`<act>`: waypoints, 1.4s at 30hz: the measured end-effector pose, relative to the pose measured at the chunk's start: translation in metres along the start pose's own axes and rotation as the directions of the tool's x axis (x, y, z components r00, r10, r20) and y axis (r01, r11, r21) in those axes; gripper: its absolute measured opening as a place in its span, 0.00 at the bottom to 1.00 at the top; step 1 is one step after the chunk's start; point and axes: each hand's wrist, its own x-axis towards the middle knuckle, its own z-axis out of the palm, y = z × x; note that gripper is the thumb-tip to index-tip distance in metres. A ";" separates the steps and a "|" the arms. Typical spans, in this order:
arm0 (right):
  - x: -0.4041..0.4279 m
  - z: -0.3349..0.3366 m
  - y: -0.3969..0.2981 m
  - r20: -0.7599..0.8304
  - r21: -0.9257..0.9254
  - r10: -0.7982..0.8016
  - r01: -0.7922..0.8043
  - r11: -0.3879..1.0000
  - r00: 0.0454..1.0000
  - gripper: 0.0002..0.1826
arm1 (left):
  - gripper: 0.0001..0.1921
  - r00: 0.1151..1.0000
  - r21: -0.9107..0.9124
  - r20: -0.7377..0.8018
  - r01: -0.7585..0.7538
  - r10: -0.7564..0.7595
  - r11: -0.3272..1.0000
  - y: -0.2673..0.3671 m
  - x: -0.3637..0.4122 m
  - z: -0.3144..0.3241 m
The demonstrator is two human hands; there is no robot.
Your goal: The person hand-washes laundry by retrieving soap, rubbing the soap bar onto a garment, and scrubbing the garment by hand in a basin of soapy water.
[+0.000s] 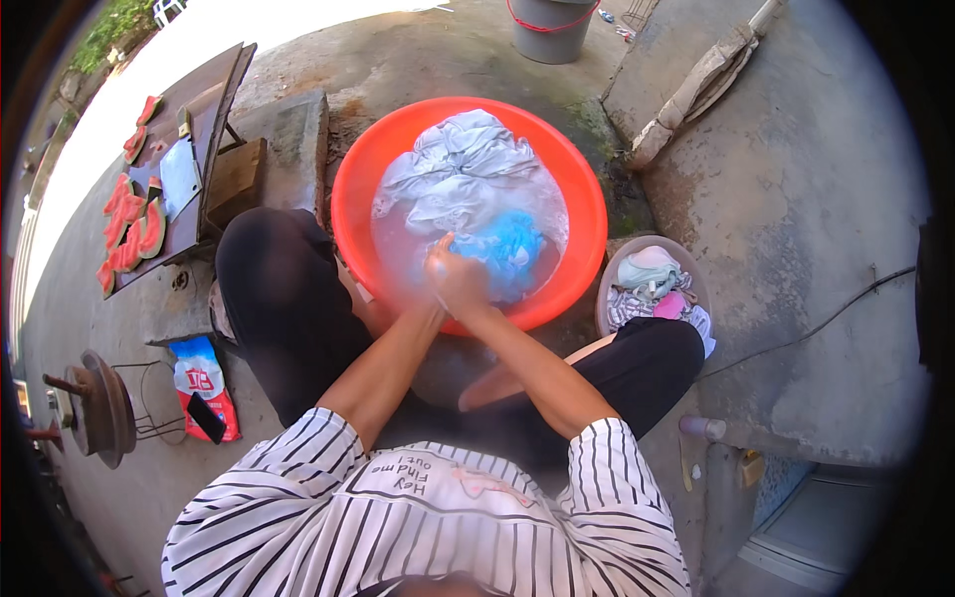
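Note:
An orange-red plastic basin (351,209) of cloudy, soapy water sits in front of me, between my knees. White cloth (470,164) is heaped at its far side, partly above the water. Nearer to me floats a bunched light-blue mesh-like fabric (511,250). My right hand (464,283) crosses over my left hand (434,274) at the basin's near side, just left of the blue fabric. The two hands press together and blur. My left hand is mostly hidden, and whether either hand grips fabric is unclear.
A smaller tub (603,298) of clothes stands by my right knee. On the left, a low table (216,97) bears a cleaver (179,175) and watermelon slices (153,227). A phone (206,418) lies on a detergent bag (200,373). Beyond the basin stands a grey bucket (552,37).

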 end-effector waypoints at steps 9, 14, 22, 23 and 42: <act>-0.005 -0.030 -0.040 -0.089 0.439 0.171 -0.115 0.891 0.981 0.13 | 0.15 0.988 0.081 -0.156 0.021 -0.008 0.997 0.011 -0.011 0.012; 0.005 -0.022 0.036 -0.035 0.254 0.512 -0.488 0.835 0.858 0.17 | 0.15 0.876 0.075 -0.477 0.125 -0.074 0.989 -0.021 -0.009 0.084; 0.005 -0.021 0.001 -0.076 0.190 0.350 -0.331 0.924 0.934 0.16 | 0.11 0.974 0.080 -0.227 0.005 0.013 0.997 -0.022 0.007 0.033; 0.009 -0.029 0.022 -0.073 0.137 0.407 -0.395 0.909 0.911 0.16 | 0.11 0.950 0.025 -0.309 0.046 -0.036 0.999 -0.022 0.000 0.052; 0.022 -0.053 0.093 0.511 0.843 0.408 -0.535 -0.063 0.757 0.05 | 0.19 0.931 0.743 -0.364 0.312 -0.033 0.593 0.038 -0.003 0.024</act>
